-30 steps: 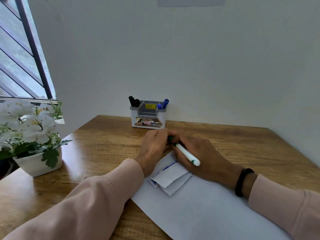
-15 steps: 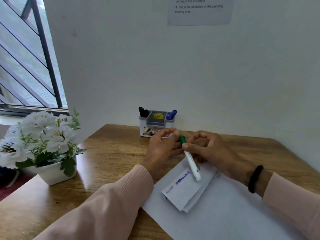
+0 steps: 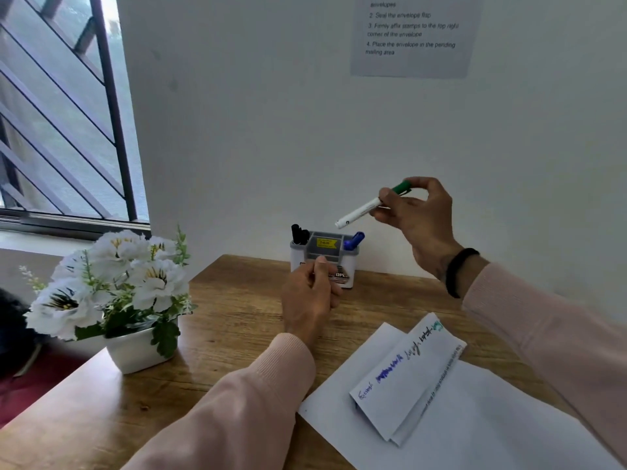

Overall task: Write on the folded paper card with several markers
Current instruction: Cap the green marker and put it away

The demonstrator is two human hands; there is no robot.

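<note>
The folded paper card (image 3: 409,378) lies on a large white sheet (image 3: 475,425) at the right of the wooden desk, with blue, black and green writing along its upper edge. My right hand (image 3: 419,215) is raised above the desk and pinches a white marker with a green cap (image 3: 371,205), its white end pointing down-left toward the holder. My left hand (image 3: 310,295) hovers in front of the holder, fingers curled with nothing seen in them. The white and grey marker holder (image 3: 325,259) stands against the wall with black markers (image 3: 299,234) at its left and a blue marker (image 3: 353,239) at its right.
A white pot of white flowers (image 3: 118,293) stands at the desk's left edge. A window with dark bars (image 3: 61,113) is at the far left. A printed instruction sheet (image 3: 412,32) hangs on the white wall behind the desk.
My right hand lifted the green-capped marker off the card and up toward the holder. My left hand let go of the marker's cap end and stayed low. The view tilted upward.
</note>
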